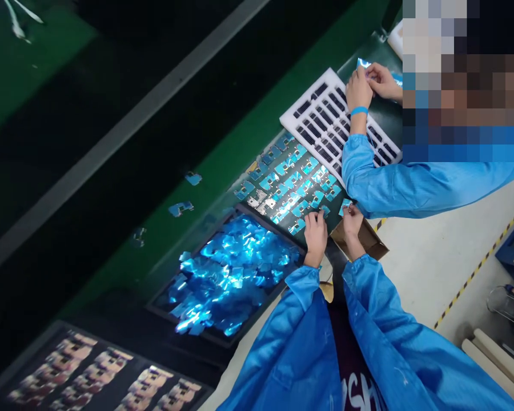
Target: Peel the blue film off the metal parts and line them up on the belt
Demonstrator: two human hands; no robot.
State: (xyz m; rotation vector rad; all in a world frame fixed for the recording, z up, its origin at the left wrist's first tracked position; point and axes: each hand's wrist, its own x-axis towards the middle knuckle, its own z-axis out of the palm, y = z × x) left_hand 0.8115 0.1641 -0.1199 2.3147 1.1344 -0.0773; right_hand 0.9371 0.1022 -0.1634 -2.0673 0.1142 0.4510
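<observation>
My left hand [316,235] is palm down at the near edge of a dark green mat of small circuit boards [291,188] with blue film. Its fingers are slightly apart, and the fingertips touch or nearly touch a film-covered board [324,210]. Close by on the right, my right hand [353,225] pinches a small circuit board [345,205] that also shows blue film. Fingers hide part of it. Below the mat, left of my hands, a black tray [236,343] is heaped with shiny blue film pieces [240,268].
A co-worker's hands [364,85] hold a blue-filmed piece beyond a white foam tray [288,119] with slotted dark parts. A brown cardboard box [374,242] is below my right hand. Loose boards [181,208] lie on the green belt. A tray of boards [148,388] stands lower left.
</observation>
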